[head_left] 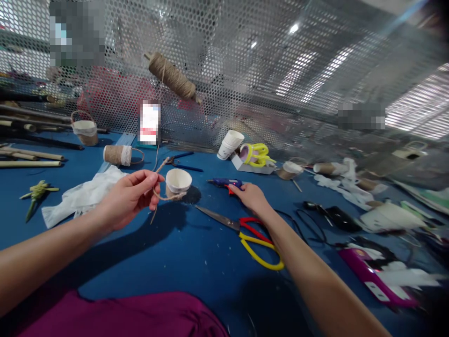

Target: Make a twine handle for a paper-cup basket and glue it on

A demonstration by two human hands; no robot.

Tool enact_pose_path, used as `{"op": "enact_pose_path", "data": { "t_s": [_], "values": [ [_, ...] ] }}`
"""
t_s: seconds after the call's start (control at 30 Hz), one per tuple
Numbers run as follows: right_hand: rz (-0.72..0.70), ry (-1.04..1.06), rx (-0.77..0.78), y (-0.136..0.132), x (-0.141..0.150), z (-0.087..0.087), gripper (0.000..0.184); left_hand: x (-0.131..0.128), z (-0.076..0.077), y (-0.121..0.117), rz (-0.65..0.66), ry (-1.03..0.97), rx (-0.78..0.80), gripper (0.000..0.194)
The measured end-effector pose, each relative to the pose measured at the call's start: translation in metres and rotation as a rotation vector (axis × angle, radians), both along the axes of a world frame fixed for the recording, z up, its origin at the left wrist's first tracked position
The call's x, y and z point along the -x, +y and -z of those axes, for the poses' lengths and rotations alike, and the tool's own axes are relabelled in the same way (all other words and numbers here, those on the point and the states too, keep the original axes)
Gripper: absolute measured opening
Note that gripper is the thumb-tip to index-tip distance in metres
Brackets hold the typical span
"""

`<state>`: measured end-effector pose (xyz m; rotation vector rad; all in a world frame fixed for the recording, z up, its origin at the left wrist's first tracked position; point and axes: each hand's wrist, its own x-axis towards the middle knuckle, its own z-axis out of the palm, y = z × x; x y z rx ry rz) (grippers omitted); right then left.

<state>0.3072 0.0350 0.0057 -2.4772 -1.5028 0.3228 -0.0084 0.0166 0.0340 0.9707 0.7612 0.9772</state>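
The one small cup [178, 179] stands on the blue table [196, 262] just beside my left hand [135, 193], which pinches one twine strand [164, 199], while my right hand [251, 196] is wrapped on one glue gun [224, 182]. I judge this as attaching the twine, the next move calling for a steady strand. Farther out, I count two handled cups [117, 155] leftward, one pliers [186, 167], one spool [171, 77], one red-and-yellow scissors [240, 225].
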Motion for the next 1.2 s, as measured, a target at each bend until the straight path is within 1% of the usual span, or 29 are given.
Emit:
{"op": "enact_pose_path", "data": {
  "t_s": [0.07, 0.13, 0.2, 0.27, 0.33, 0.37, 0.4, 0.43, 0.5, 0.53, 0.6, 0.7, 0.8, 0.87, 0.93, 1.03, 1.1, 1.2],
  "values": [
    [-0.008, -0.066, 0.009, 0.000, 0.001, 0.001, 0.032, 0.000, -0.001, 0.001, -0.002, 0.053, -0.042, 0.012],
    [-0.020, -0.123, -0.017, -0.002, 0.005, -0.004, 0.031, 0.001, -0.004, 0.002, -0.002, 0.123, -0.084, 0.014],
    [-0.059, -0.157, -0.073, -0.006, 0.014, -0.017, 0.023, 0.001, -0.008, 0.003, 0.011, 0.224, -0.153, 0.015],
    [-0.157, -0.142, -0.137, -0.011, 0.030, -0.039, 0.022, 0.000, -0.015, 0.005, 0.055, 0.364, -0.263, 0.018],
    [-0.299, -0.061, -0.162, -0.018, 0.052, -0.065, 0.027, -0.001, -0.023, 0.006, 0.129, 0.527, -0.399, 0.021],
    [-0.405, 0.008, -0.171, -0.022, 0.065, -0.077, 0.027, -0.003, -0.027, 0.007, 0.169, 0.599, -0.473, 0.021],
    [-0.587, 0.143, -0.195, -0.026, 0.077, -0.089, 0.026, -0.004, -0.031, 0.008, 0.207, 0.657, -0.548, 0.021],
    [-0.732, 0.222, -0.220, -0.029, 0.090, -0.099, 0.024, -0.006, -0.035, 0.010, 0.238, 0.703, -0.616, 0.020],
    [-0.933, 0.252, -0.210, -0.034, 0.110, -0.112, 0.015, -0.010, -0.042, 0.012, 0.281, 0.762, -0.733, 0.018],
    [-0.989, 0.230, -0.181, -0.036, 0.117, -0.116, 0.013, -0.012, -0.045, 0.014, 0.294, 0.796, -0.778, 0.017],
    [-1.005, 0.142, -0.128, -0.037, 0.126, -0.119, 0.008, -0.014, -0.049, 0.017, 0.299, 0.867, -0.840, 0.016],
    [-0.982, 0.027, -0.095, -0.034, 0.130, -0.117, 0.005, -0.017, -0.053, 0.022, 0.309, 0.962, -0.884, 0.014],
    [-0.990, -0.035, -0.113, -0.029, 0.128, -0.115, 0.004, -0.021, -0.060, 0.027, 0.332, 1.000, -0.938, 0.014],
    [-0.985, -0.049, -0.155, -0.026, 0.125, -0.114, 0.006, -0.022, -0.065, 0.031, 0.312, 1.009, -0.978, 0.013],
    [-0.951, -0.015, -0.215, -0.023, 0.122, -0.112, 0.006, -0.022, -0.070, 0.036, 0.247, 1.002, -1.002, 0.013],
    [-0.864, 0.111, -0.306, -0.016, 0.113, -0.106, 0.007, -0.016, -0.073, 0.044, 0.155, 0.967, -0.999, 0.016],
    [-0.808, 0.212, -0.344, -0.010, 0.108, -0.100, 0.008, -0.012, -0.071, 0.049, 0.130, 0.973, -0.976, 0.015],
    [-0.736, 0.316, -0.389, -0.002, 0.103, -0.089, 0.010, -0.010, -0.063, 0.057, 0.107, 0.983, -0.935, 0.012]
  ]
}}
